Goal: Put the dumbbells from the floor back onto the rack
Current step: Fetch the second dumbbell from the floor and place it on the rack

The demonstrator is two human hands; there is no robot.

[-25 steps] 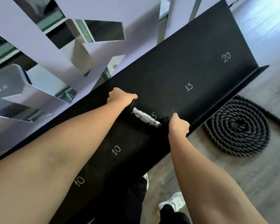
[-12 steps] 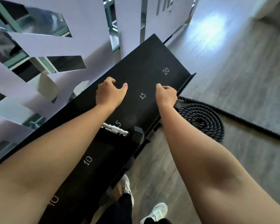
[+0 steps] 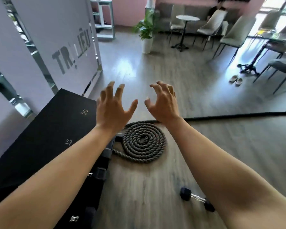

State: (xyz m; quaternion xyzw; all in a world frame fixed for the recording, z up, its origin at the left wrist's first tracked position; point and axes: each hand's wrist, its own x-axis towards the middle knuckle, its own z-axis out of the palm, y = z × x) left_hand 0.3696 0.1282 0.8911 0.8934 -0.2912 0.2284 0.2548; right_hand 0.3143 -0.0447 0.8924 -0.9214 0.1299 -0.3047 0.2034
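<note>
One small dumbbell (image 3: 196, 199) lies on the wood floor (image 3: 221, 146), black hex heads and a chrome handle, low in view and partly hidden behind the right forearm. Nothing touches it.

The black rack (image 3: 45, 134) runs along the left side, its sloped top shelf printed with "15" and "20". That stretch of shelf is bare. Lower tiers show dark shapes and a glint of chrome, too dim to identify.

Left hand (image 3: 113, 107) is raised out in front, palm down, fingers (image 3: 109, 88) spread wide and holding nothing. Right hand (image 3: 163, 103) is level with it, fingers curled like a claw but apart, also holding nothing. Both hang in the air above the floor, well apart from the dumbbell.

A coiled battle rope (image 3: 143, 142) lies flat on the floor just beside the rack's end, its tail running right. Beyond it stand a potted plant (image 3: 147, 30), a round café table (image 3: 186, 19) and grey chairs (image 3: 236, 32).
</note>
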